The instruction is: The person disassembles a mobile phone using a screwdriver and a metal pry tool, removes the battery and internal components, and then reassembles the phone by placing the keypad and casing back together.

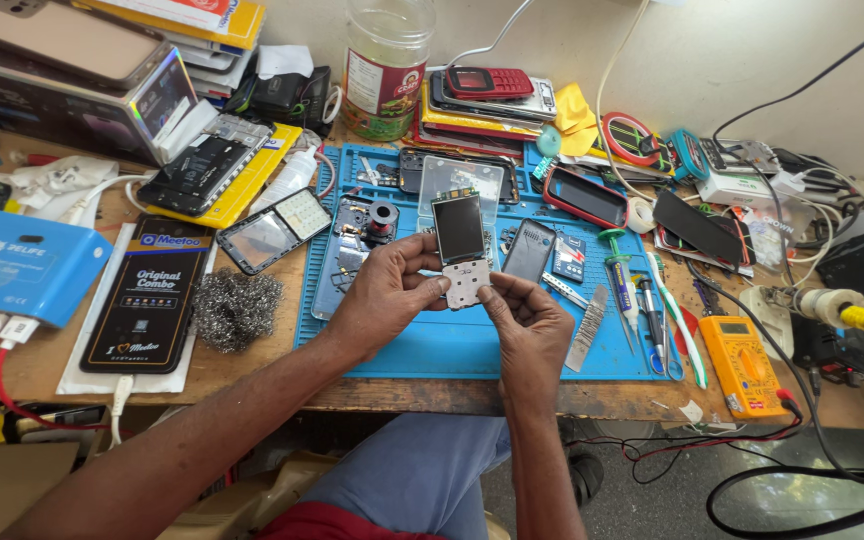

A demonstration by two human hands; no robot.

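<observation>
My left hand (384,290) and my right hand (527,325) together hold a small opened phone board (462,250) with a dark screen on top and a white keypad panel below, just above the blue work mat (422,345). The left thumb and fingers pinch its left edge. Right fingertips touch the lower right corner of the keypad. A dark phone back cover (529,250) lies on the mat just right of it.
Screwdrivers and tweezers (632,300) lie on the mat's right side, with an orange multimeter (742,365) beyond. A steel wool ball (236,308), a black box (142,295) and a blue box (22,265) sit left. Phones and parts crowd the back; cables hang right.
</observation>
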